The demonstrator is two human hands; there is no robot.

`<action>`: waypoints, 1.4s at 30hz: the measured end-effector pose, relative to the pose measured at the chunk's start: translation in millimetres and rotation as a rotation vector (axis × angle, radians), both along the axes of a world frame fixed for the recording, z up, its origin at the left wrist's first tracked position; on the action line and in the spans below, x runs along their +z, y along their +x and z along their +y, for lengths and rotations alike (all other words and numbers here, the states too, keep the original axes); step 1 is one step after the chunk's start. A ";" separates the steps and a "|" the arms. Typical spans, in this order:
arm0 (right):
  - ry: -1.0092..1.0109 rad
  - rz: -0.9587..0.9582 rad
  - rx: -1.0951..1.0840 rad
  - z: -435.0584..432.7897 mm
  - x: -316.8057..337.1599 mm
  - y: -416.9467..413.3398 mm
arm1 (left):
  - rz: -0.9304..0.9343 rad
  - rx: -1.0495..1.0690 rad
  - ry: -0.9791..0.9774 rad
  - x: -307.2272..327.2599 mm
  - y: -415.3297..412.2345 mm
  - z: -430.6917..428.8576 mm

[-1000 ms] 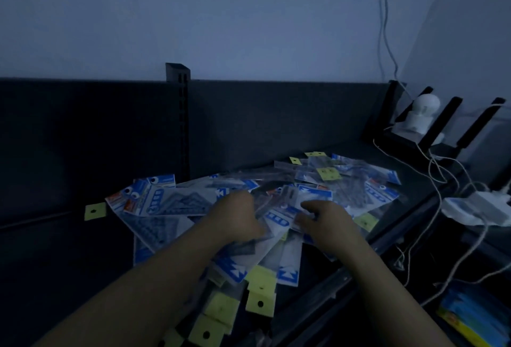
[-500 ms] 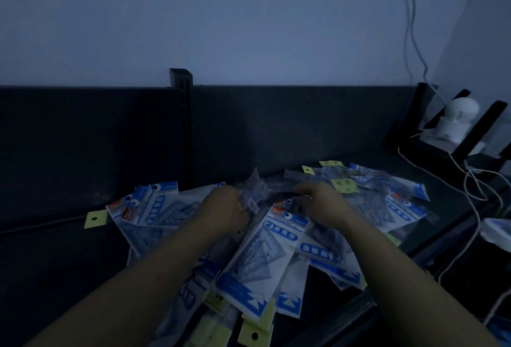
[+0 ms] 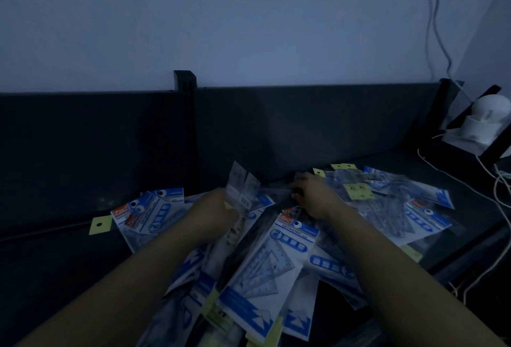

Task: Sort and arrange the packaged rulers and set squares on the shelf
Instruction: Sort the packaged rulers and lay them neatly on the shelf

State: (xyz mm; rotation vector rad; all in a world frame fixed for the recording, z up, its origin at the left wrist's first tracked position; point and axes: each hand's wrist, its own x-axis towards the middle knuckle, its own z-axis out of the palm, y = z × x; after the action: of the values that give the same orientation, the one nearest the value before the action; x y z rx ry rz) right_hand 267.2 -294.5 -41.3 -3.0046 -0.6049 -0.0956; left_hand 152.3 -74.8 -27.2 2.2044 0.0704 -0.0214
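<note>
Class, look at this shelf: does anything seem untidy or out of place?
Yes. The packaged set squares lie in a loose overlapping heap on the shelf, pointing every way. One clear pack, gripped by the left hand, sticks up above the rest.

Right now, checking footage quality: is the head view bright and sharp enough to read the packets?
Head view: dim, blue-tinted throughout; the front blue-and-white plastic set-square packet reads "GEOMETRIC"; packets by the right hand are soft; the white round device at right is brightest.
</note>
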 end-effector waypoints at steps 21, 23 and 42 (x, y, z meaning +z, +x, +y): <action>0.166 0.065 -0.183 -33.7 21.1 -96.8 | -0.163 -0.172 0.437 -8.0 -18.6 -30.6; 0.166 0.068 -0.205 -35.5 23.2 -100.2 | -0.175 -0.195 0.438 -7.8 -18.2 -31.6; 0.375 -0.007 -0.179 -44.1 16.8 -125.6 | -0.152 -0.158 0.478 -11.9 -16.3 -25.4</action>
State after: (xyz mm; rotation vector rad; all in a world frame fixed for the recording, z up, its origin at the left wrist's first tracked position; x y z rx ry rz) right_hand 141.6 -338.6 -24.4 -2.6844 -0.2782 -0.2053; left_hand 136.0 -100.2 -39.1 2.6758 -0.2046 0.0831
